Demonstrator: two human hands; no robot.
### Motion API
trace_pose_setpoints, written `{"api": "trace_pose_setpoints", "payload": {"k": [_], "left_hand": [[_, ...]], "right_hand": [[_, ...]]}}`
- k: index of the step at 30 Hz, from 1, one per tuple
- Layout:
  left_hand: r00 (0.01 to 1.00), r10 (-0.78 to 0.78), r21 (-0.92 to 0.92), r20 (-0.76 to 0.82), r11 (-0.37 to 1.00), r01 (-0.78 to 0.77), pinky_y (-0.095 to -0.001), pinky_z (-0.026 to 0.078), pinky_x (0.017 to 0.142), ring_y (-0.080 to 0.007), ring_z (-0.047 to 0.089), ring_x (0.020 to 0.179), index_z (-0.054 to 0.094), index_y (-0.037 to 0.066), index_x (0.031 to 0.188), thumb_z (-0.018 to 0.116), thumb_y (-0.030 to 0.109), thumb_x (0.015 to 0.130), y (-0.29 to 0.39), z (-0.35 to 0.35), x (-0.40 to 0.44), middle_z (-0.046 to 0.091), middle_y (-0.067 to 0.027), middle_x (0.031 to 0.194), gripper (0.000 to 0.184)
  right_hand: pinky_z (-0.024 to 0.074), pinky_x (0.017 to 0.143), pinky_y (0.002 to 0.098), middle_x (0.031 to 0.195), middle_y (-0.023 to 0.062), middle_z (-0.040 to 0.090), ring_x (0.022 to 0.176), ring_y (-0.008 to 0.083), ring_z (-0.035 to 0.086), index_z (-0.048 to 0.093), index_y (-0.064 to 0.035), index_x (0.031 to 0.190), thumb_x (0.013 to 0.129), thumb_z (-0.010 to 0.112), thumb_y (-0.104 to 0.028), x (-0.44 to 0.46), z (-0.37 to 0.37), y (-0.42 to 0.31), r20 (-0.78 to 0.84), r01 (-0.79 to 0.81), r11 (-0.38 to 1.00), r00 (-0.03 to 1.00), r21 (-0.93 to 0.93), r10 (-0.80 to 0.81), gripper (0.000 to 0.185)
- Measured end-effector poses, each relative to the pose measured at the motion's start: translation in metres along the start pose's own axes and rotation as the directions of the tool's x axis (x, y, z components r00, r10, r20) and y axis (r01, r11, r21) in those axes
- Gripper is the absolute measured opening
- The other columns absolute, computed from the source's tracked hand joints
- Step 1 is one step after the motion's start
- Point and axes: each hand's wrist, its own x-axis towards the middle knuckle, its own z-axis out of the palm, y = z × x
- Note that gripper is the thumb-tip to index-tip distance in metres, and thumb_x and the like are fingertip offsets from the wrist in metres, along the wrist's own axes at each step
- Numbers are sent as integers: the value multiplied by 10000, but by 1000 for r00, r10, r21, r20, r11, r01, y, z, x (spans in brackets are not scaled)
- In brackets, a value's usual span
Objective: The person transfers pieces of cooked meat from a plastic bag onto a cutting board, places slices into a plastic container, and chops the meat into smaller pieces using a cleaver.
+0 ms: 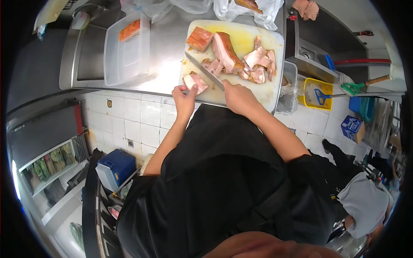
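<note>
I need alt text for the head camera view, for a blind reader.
A person's right hand holds a long knife over a white cutting board, while the left hand touches a small meat piece. More meat lies beyond; a clear container stands to the left.

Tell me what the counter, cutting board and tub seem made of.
Counter: grey metal, probably stainless steel, smooth and shiny, judging by the bright glare.
Cutting board: likely plastic, off-white and fairly smooth; no wood grain shows.
Tub: looks like plastic, translucent and slightly cloudy, since the counter shows through.
</note>
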Motion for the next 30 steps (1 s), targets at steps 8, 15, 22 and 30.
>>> {"api": "trace_pose_setpoints", "payload": {"k": [8,15,22,30], "left_hand": [[984,-120,-763,130,622,176,-426,464,995,-230,544,1126,349,65,1115,664,13,890,18,13,-3,517,-122,1177,390],[852,523,-966,-21,207,-151,-398,441,1023,-233,517,1193,398,132,1224,725,41,809,191,-62,8,530,-86,1235,536],[-71,865,-540,-496,-371,-756,-377,513,967,-284,612,1140,347,61,1409,694,46,829,492,-198,-38,554,-154,1289,676],[59,975,-232,-213,8,-973,-367,545,701,-192,674,812,699,48,1042,728,154,780,800,-221,7,708,-83,908,284]], "right_hand": [[507,731,574,824,281,669,801,477,653,543,11,1156,877,489,-66,-17,1,5,-54,210,973,977,98,-205,294],[487,735,506,898,253,658,834,458,629,566,-50,1183,951,578,-175,-70,-103,-9,-443,425,847,857,318,-264,264],[496,659,428,760,203,652,724,369,667,575,-15,1063,934,594,-181,-84,-120,45,-607,345,820,794,457,4,211],[416,452,255,654,2,532,494,79,484,537,-31,1075,979,526,-66,-88,-88,69,-613,386,670,779,634,132,102]]}}
